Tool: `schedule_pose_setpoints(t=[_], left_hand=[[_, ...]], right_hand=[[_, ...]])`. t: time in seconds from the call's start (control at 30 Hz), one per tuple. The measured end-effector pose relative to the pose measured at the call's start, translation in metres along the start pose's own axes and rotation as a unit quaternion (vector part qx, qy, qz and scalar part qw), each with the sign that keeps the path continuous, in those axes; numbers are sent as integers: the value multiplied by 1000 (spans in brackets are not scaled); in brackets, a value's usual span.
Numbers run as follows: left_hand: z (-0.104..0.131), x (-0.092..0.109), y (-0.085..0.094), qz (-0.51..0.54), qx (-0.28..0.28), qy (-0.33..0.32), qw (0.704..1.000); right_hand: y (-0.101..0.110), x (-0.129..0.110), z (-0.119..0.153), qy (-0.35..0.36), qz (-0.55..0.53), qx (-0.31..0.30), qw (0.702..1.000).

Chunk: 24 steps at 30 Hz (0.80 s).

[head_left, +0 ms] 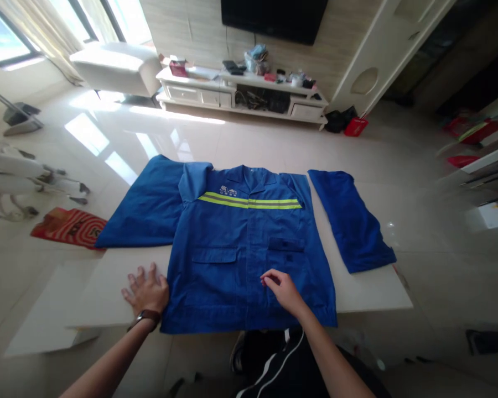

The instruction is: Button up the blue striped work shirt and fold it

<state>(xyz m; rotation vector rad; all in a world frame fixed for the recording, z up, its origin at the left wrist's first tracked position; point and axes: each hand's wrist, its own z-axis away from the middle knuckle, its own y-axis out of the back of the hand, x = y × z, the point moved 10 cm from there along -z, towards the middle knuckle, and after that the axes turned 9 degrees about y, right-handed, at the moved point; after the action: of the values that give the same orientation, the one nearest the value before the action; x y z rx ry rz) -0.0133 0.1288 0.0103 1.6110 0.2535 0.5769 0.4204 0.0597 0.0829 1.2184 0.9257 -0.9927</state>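
Observation:
A blue work jacket lies front up across the white table, collar at the far side, with a yellow-and-grey reflective stripe over the chest. My left hand is spread flat on the table, palm down, against the jacket's lower left edge. Above the lower middle of the jacket is my right hand, its fingers curled in with no cloth visibly lifted by them. Just beyond it sits a chest-side pocket flap with small dark patches. Both sleeves appear folded in at the shoulders.
Folded blue cloth lies left of the jacket, another folded blue piece at right. The white table ends close to my body. A red paper bag is at left. Beyond stand a cluttered TV cabinet and an ottoman.

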Motion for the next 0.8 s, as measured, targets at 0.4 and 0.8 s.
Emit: schedule_pose_setpoints(t=[0.4, 0.8], left_hand=[[1, -7, -12, 22, -7, -13, 1000], [90, -96, 73, 178, -64, -144, 971]], right_hand=[[-79, -78, 79, 130, 71, -39, 988], [61, 44, 442, -141, 350, 73, 923]])
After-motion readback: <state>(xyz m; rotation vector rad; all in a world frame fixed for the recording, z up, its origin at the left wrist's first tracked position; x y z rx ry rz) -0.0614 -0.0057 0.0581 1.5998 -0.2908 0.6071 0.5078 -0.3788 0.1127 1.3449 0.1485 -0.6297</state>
